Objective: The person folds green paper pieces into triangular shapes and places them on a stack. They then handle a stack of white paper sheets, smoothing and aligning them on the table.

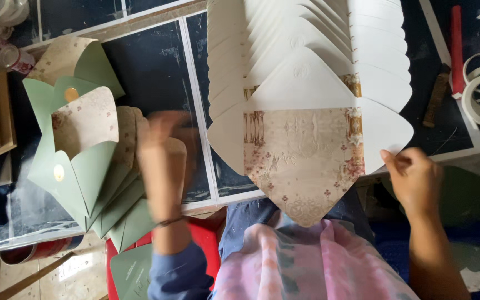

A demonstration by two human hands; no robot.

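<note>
Left of frame: green envelopes (79,166) stacked on dark table (156,66). Left hand (159,150) blurred over their right edge; finger state unclear. Centre: fanned cream envelopes (306,83), flaps open. Right hand (412,175), fingers curled together, pinching front envelope's right flap.

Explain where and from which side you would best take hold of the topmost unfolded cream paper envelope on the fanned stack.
Probably the right side flap of the topmost unfolded cream paper envelope, from the right. That rounded flap juts free past the dark glass tabletop edge, so fingers can pinch it above and below. The right hand already sits there; the blurred left hand is over the green folded envelopes.
</note>
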